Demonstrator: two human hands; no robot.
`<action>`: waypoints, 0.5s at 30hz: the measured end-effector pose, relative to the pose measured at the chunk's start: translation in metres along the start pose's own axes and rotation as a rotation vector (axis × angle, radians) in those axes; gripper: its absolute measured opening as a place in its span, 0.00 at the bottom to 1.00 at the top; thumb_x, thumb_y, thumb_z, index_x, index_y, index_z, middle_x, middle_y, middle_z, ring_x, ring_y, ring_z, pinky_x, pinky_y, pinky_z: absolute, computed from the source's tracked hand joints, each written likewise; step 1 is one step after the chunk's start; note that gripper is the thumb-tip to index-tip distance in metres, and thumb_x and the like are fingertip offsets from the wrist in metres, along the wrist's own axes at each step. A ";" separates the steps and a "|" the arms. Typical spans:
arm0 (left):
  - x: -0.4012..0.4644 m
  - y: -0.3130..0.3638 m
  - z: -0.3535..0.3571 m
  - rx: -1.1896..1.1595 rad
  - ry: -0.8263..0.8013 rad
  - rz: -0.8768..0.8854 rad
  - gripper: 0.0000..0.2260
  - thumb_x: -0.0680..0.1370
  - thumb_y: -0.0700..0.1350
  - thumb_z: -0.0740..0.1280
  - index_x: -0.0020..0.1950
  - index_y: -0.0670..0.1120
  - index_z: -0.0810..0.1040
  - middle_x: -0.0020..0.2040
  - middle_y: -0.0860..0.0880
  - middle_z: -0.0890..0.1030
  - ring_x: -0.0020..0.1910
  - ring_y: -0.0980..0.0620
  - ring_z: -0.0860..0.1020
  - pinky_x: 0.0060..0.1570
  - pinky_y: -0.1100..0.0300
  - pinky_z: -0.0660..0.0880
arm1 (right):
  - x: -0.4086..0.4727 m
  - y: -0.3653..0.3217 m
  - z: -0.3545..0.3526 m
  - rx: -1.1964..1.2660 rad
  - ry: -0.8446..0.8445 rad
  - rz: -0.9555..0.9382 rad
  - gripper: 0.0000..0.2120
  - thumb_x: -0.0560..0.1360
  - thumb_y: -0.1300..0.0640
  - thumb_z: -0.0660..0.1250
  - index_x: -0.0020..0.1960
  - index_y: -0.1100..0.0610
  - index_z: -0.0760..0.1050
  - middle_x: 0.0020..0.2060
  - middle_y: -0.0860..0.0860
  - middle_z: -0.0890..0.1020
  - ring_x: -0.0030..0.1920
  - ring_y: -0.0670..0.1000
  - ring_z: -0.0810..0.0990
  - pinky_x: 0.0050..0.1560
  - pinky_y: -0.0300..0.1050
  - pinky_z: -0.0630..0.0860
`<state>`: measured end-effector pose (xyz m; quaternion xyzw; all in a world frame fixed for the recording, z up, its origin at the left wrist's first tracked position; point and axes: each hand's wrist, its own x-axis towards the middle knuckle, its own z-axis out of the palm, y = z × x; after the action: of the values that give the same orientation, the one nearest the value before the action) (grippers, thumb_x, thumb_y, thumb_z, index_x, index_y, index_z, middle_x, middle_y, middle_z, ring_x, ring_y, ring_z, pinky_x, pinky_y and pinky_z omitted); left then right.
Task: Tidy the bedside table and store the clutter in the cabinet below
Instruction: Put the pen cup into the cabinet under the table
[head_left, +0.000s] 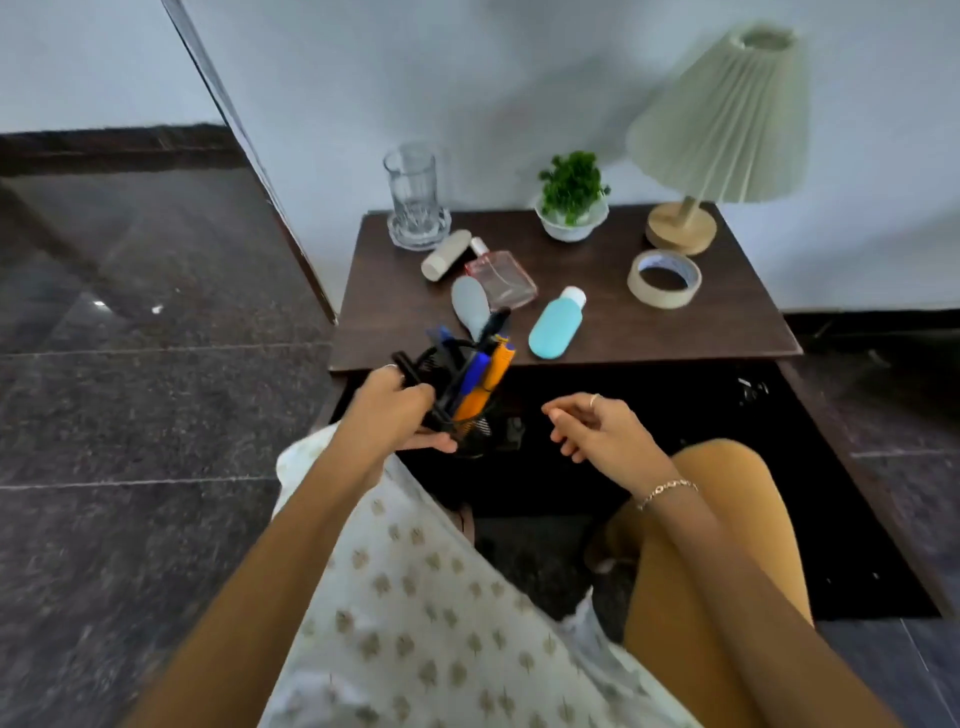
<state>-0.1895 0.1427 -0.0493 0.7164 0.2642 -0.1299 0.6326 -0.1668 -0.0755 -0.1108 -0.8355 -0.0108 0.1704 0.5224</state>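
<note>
My left hand (396, 410) grips a black mesh pen holder (467, 410) full of pens and markers, tilted, just in front of the dark brown bedside table (675, 332) and above the open cabinet (545, 467) below. My right hand (597, 428) hovers beside it with loosely curled fingers, holding nothing. On the tabletop lie a teal bottle (555, 325), a grey oval thing (470, 304), a pink perfume bottle (501, 275), a beige tube (445, 254) and a roll of tape (664, 279).
At the back of the table stand a glass (413, 195) on a coaster, a small potted plant (571, 197) and a lamp (722, 119). The cabinet door (872, 467) swings open to the right. My knees are in front of the cabinet. Dark tiled floor lies left.
</note>
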 end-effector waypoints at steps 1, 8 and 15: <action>-0.001 -0.010 0.010 0.049 -0.039 -0.037 0.08 0.78 0.34 0.58 0.54 0.40 0.74 0.49 0.41 0.80 0.38 0.38 0.83 0.35 0.54 0.82 | -0.007 0.006 0.004 0.047 -0.047 0.033 0.12 0.78 0.59 0.63 0.60 0.60 0.74 0.37 0.49 0.79 0.34 0.46 0.77 0.34 0.35 0.76; 0.015 -0.087 0.075 0.280 -0.172 -0.118 0.02 0.77 0.36 0.60 0.48 0.41 0.70 0.52 0.35 0.78 0.39 0.39 0.83 0.31 0.54 0.81 | -0.046 0.050 0.042 0.097 -0.159 0.317 0.23 0.71 0.63 0.71 0.63 0.54 0.68 0.50 0.53 0.78 0.52 0.53 0.79 0.50 0.47 0.80; 0.069 -0.144 0.124 0.204 -0.227 -0.259 0.08 0.77 0.34 0.58 0.55 0.40 0.70 0.54 0.36 0.77 0.46 0.37 0.81 0.42 0.45 0.81 | -0.009 0.112 0.057 0.173 0.008 0.577 0.22 0.69 0.65 0.70 0.59 0.54 0.68 0.53 0.55 0.78 0.54 0.56 0.78 0.56 0.48 0.75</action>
<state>-0.1918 0.0450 -0.2263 0.7174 0.2665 -0.3163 0.5606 -0.2106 -0.0784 -0.2294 -0.7572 0.2435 0.3087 0.5216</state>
